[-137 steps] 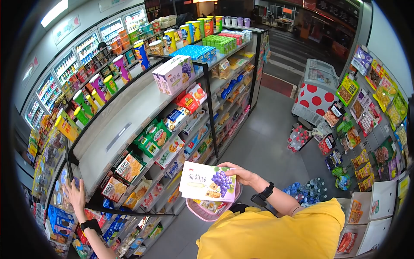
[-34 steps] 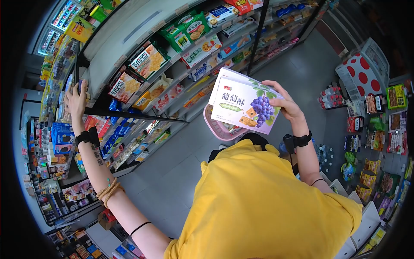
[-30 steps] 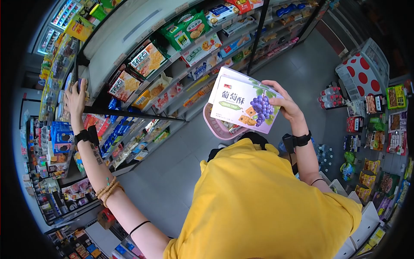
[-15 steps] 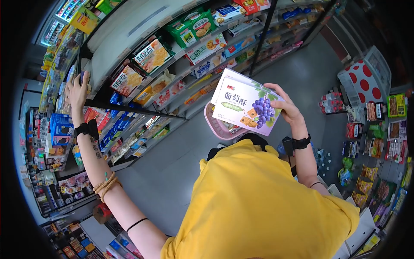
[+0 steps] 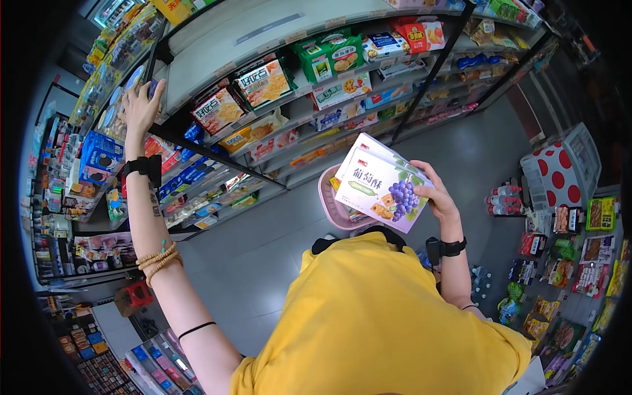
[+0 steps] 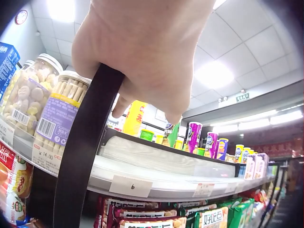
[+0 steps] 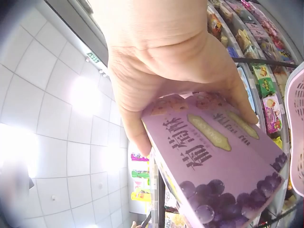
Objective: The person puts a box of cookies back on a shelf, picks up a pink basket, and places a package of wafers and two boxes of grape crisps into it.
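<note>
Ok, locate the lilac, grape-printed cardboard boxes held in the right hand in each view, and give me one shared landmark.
Head: the lilac, grape-printed cardboard boxes are just right of centre, above the yellow cloth shirt.
Left wrist: not in it.
Right wrist: lower right of centre, below the right hand.
Shared landmark: the black-framed grey shelving: upper part, lower part and upper right, in that order.
</note>
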The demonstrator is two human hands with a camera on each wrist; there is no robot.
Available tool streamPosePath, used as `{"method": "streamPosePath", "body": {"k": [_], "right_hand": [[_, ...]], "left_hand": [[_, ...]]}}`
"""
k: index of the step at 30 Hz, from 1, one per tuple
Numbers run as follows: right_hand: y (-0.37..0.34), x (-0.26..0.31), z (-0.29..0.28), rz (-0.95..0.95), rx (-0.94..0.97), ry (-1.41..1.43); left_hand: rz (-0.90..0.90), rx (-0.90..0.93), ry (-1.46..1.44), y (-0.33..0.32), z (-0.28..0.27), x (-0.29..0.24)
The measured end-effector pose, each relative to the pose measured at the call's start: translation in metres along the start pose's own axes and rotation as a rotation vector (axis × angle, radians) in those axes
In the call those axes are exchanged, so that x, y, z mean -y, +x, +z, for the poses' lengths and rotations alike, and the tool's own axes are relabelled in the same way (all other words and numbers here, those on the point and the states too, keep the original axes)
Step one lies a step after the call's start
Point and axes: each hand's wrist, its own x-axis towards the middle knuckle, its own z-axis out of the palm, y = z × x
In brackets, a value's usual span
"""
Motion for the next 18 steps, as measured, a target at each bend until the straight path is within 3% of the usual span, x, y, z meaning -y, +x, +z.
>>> {"method": "streamPosePath", "body": {"k": [12, 15, 18], "right_hand": [[0.002, -0.012, 0.002, -0.021, -0.017, 0.032], [0.004, -0.018, 0.001, 0.028, -0.041, 0.133], [0.012, -0.041, -0.016, 0.166, -0.003, 0.44]], "left_hand": [[-0.019, 0.014, 0.033, -0.002, -0.002, -0.002], [-0.02, 0.011, 0.063, 0.0, -0.003, -0.003], [-0.001, 0.003, 0.069, 0.001, 0.0, -0.001]]}}
